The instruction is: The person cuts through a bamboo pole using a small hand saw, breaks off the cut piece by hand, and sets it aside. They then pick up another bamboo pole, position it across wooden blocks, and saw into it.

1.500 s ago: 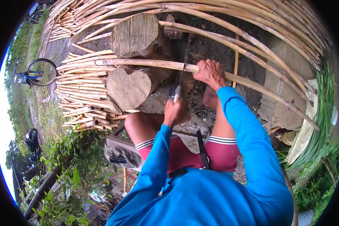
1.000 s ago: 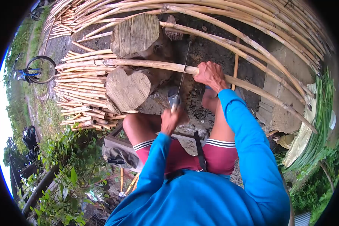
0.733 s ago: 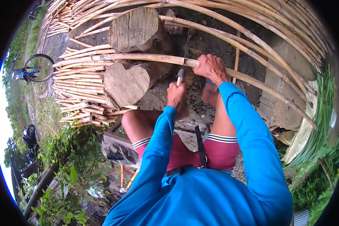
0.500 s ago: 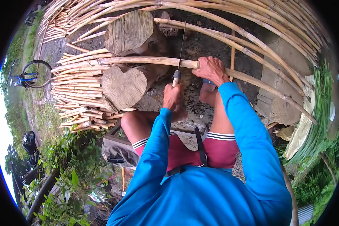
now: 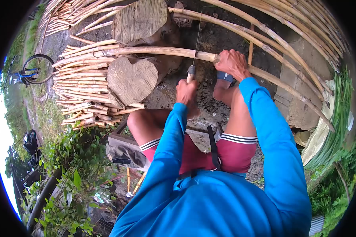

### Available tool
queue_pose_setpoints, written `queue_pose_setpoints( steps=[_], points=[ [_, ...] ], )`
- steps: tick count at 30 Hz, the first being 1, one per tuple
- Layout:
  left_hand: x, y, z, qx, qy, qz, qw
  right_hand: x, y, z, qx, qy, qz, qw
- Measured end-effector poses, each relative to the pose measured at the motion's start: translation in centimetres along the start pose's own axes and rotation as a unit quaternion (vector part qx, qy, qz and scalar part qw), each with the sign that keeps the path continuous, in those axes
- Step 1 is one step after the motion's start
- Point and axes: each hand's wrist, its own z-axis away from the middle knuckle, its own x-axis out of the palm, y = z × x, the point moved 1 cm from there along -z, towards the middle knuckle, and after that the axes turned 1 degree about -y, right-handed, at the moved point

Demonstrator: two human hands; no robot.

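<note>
My left hand (image 5: 186, 91) is closed around the light handle of a saw (image 5: 191, 73). Its thin blade, nearly edge-on, points away from me and crosses a bamboo pole (image 5: 158, 50). That pole lies across two cut logs, the near log (image 5: 132, 81) and the far log (image 5: 140, 21). To the right of the blade, my right hand (image 5: 232, 64) grips bamboo just beyond a blunt end. A thinner length of bamboo (image 5: 288, 87) runs from under this hand to the lower right; the fingers hide whether the two lengths join.
Cut bamboo pieces (image 5: 83, 85) are piled left of the logs. Long bamboo poles (image 5: 288, 23) curve across the upper right. Green strips (image 5: 338, 114) lie on a pale sheet at right. Leafy plants (image 5: 75, 166) grow lower left, and a bicycle (image 5: 37, 70) stands far left.
My left hand has drawn the saw slightly back toward me, widening the gap between handle and pole. My right hand keeps its grip. The whole view has shifted a little.
</note>
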Motion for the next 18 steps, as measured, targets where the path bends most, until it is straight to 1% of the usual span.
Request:
queue_pose_setpoints(
  steps=[1, 2, 3, 4, 5, 6, 7, 8, 10, 11, 12, 13, 14, 15, 16, 18],
  points=[
    [-0.3, -1.1, 1.3, -0.002, -0.002, 0.006, 1.000, 0.2, 0.0, 0.2, -0.001, 0.009, -0.009, 1.000],
    [-2.3, -2.2, 3.5, 0.243, 0.052, -0.184, 0.951, 0.2, 0.1, 0.2, 0.001, 0.014, -0.010, 1.000],
    [-3.2, -2.9, 5.6, 0.467, 0.104, -0.353, 0.804, -0.1, 0.3, 0.1, -0.001, 0.025, -0.004, 1.000],
    [-3.7, -3.9, 7.8, 0.466, 0.105, -0.357, 0.802, 0.1, 0.1, 0.2, -0.007, 0.028, -0.004, 1.000],
    [-4.6, -5.4, 9.8, 0.269, 0.060, -0.210, 0.938, 0.2, 0.1, 0.2, 0.001, -0.002, -0.009, 1.000],
    [-5.0, -6.1, 10.5, 0.050, 0.013, -0.043, 0.998, 0.5, 0.2, 0.4, 0.009, -0.001, -0.012, 1.000],
    [-5.1, -5.2, 9.5, 0.007, -0.019, -0.042, 0.999, 0.6, 0.1, 0.4, 0.006, 0.009, -0.007, 1.000],
    [-4.0, -3.6, 7.0, -0.026, 0.006, -0.075, 0.997, 0.6, -0.1, 0.2, -0.004, 0.018, -0.002, 1.000],
    [-1.7, 1.1, 1.3, 0.000, 0.008, -0.029, 1.000, 0.1, -0.6, 0.1, -0.005, 0.010, -0.011, 1.000],
    [-1.7, 0.2, 2.2, 0.056, -0.021, -0.078, 0.995, 0.3, -0.6, 0.9, 0.002, -0.005, -0.013, 1.000],
    [-2.4, -1.6, 2.9, 0.179, -0.007, -0.175, 0.968, -0.1, -0.5, 0.3, 0.003, -0.007, -0.015, 1.000],
    [-3.1, -3.6, 3.6, 0.296, 0.034, -0.270, 0.916, -0.6, 0.1, -0.3, 0.007, 0.000, -0.012, 1.000],
    [-3.8, -8.6, 6.0, 0.440, 0.114, -0.401, 0.795, -0.4, 0.3, -0.6, -0.002, -0.001, -0.010, 1.000],
    [-4.8, -8.8, 9.6, 0.251, 0.078, -0.236, 0.936, 0.3, 0.0, -0.4, -0.006, -0.008, -0.017, 1.000],
    [-5.4, -7.3, 11.9, 0.046, 0.031, -0.053, 0.997, 0.7, 0.2, -0.3, 0.004, -0.009, -0.023, 1.000],
    [-5.1, -4.7, 10.4, -0.050, 0.008, -0.067, 0.996, 0.8, 0.0, -0.4, -0.003, -0.002, -0.014, 1.000]
  ],
)
